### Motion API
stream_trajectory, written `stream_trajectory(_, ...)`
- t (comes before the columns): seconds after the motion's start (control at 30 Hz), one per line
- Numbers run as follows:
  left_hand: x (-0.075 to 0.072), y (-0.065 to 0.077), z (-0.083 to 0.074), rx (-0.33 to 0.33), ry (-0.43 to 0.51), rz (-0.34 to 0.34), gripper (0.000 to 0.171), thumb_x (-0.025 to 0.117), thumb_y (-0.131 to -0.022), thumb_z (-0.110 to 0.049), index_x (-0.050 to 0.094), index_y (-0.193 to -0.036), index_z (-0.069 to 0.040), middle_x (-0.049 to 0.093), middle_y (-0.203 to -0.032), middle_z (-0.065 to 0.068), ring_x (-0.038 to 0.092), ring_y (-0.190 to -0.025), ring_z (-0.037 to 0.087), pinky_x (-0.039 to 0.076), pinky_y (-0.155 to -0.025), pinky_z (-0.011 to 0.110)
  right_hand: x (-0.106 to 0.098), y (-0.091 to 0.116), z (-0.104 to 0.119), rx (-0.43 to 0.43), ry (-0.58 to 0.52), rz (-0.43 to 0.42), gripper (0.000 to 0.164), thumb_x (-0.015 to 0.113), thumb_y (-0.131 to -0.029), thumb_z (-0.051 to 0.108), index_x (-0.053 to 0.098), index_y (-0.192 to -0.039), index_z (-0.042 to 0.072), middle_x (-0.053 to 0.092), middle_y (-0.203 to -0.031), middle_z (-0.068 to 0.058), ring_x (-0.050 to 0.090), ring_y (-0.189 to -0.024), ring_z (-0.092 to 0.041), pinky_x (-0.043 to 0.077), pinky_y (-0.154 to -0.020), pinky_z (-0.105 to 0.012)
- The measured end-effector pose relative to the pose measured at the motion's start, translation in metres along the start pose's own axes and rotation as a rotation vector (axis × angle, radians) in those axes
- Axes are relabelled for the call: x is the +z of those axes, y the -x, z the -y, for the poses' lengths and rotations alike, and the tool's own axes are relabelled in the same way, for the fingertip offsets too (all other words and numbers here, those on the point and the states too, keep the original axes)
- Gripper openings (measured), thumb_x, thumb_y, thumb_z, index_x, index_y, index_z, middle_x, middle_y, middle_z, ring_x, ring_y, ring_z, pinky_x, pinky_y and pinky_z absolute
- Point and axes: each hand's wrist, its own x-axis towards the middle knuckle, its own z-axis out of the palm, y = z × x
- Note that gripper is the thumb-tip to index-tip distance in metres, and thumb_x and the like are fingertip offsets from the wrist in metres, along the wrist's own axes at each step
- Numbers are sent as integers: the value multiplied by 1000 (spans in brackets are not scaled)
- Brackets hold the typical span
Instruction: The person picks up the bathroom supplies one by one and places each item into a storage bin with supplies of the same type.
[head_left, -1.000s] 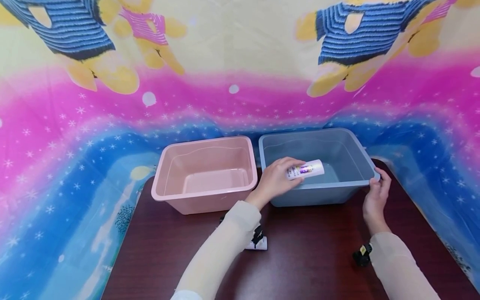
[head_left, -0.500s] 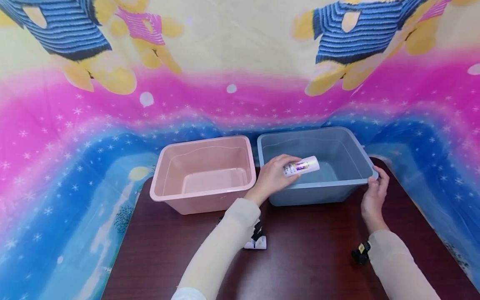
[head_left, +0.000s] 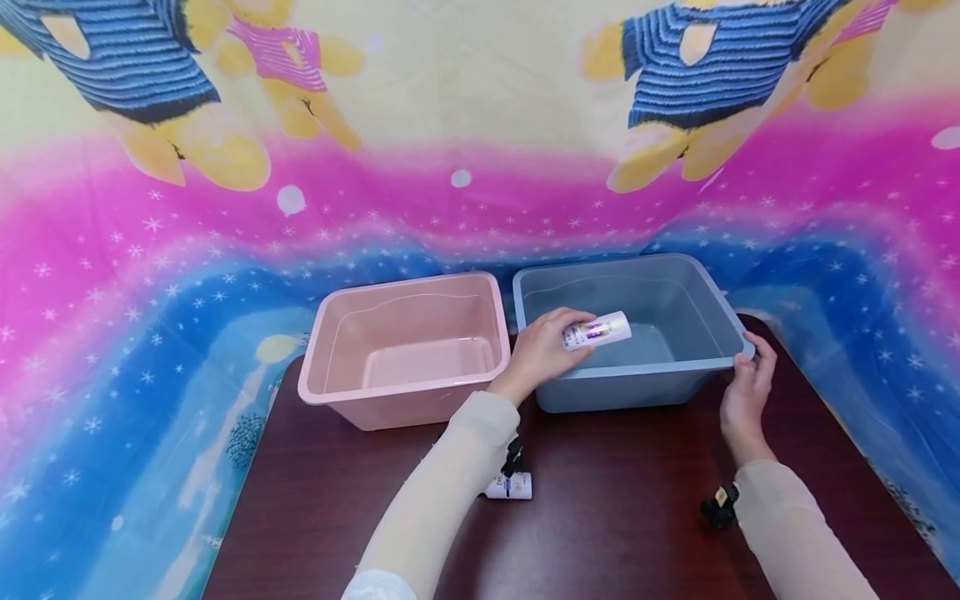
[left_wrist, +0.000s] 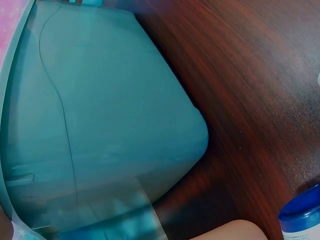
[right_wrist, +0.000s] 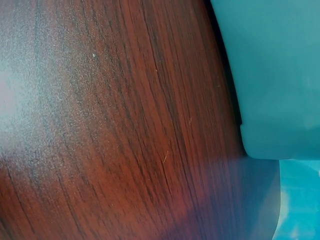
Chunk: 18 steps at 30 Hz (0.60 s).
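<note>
My left hand (head_left: 546, 350) grips a white cylindrical bottle (head_left: 597, 330) with purple print. It holds the bottle tilted slightly upward over the near left part of the blue-grey bin (head_left: 622, 391). At the bin's front right corner, my right hand (head_left: 750, 398) holds the rim, thumb in front. Below my left wrist a second white bottle (head_left: 512, 486) lies on the table, partly hidden by the sleeve and wrist camera. In the left wrist view, a blue cap (left_wrist: 301, 210) tops a white container at the lower right edge; which bottle it belongs to is unclear.
To the left of the blue-grey bin stands a pink bin (head_left: 408, 400) with nothing visible inside. Both rest on a dark wooden table (head_left: 615, 508). Behind them hangs a colourful printed cloth (head_left: 457, 108).
My left hand has drifted slightly left with the bottle, still over the blue-grey bin. The right hand keeps its hold on the rim. The head view has shifted a little.
</note>
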Motion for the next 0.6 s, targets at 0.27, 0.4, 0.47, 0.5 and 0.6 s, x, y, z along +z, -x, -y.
stream_trajectory(0.27, -1, -3, 2, -3, -18, 13, 47, 76, -88, -34, 63, -132, -28, 60, -130, -6, 57, -106, 9, 48, -87, 26, 1, 0, -1, -7, -5, -14, 41, 42, -98, 15, 48, -138, 20, 49, -129, -1, 45, -113, -17, 34, -94, -28)
stream_trajectory(0.4, -2, -5, 2, -24, -12, 31, 47, 76, -88, -34, 62, -132, -29, 60, -131, -7, 57, -107, 9, 48, -88, 27, 2, 0, -2, -16, -18, -15, 41, 43, -98, 14, 49, -138, 19, 50, -129, -2, 45, -113, -18, 34, -94, -28)
stream_trajectory(0.47, -3, -6, 3, -36, -8, 38, 46, 76, -88, -34, 63, -132, -30, 60, -131, -7, 57, -107, 9, 48, -89, 28, 2, 0, -2, -16, -19, -12, 41, 42, -98, 14, 48, -139, 18, 49, -130, -2, 45, -113, -18, 34, -93, -27)
stream_trajectory(0.5, -4, -6, 3, -41, -5, 42, 46, 76, -88, -34, 63, -132, -30, 60, -131, -7, 57, -107, 9, 47, -89, 29, 2, 0, -2, -16, -21, -12, 41, 43, -98, 14, 48, -139, 18, 50, -130, -2, 46, -113, -18, 34, -93, -27)
stream_trajectory(0.6, -4, -7, 5, -59, 1, 52, 46, 76, -88, -35, 63, -132, -30, 60, -130, -7, 56, -106, 9, 47, -90, 29, 2, 1, -2, -17, -16, -15, 42, 43, -98, 15, 47, -140, 16, 50, -130, -2, 46, -113, -18, 35, -93, -27)
